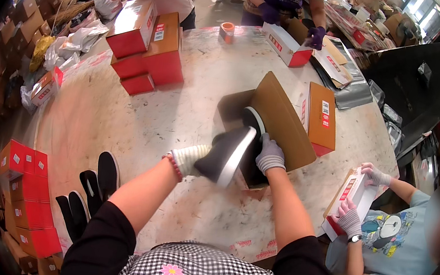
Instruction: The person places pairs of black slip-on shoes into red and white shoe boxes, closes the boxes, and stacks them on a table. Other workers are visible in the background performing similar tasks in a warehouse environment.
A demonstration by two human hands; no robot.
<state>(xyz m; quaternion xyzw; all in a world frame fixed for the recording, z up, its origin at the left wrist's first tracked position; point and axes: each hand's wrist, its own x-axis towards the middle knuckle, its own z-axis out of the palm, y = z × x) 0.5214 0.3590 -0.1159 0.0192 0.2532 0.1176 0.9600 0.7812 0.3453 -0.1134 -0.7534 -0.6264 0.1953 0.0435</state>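
My left hand (190,158), in a pale knitted glove, grips a black shoe (222,154) with a white sole, tilted over an open cardboard shoebox. The shoe hides most of my left fingers. My right hand (270,155), also gloved, is at the box's mouth, its fingers around the edge of a second black shoe (253,119). The brown lid (282,118) of the shoebox stands raised behind my right hand. Dark contents below the shoes are partly hidden. More black shoes (108,171) lie on the worktable (186,211) beside my left forearm.
Red-and-brown shoeboxes (166,54) are stacked at the far left, others (33,201) at the near left. A closed shoebox (322,115) stands right of the open one. An orange tape roll (227,31) sits far off. Co-workers handle boxes (351,195) at the right and across the table.
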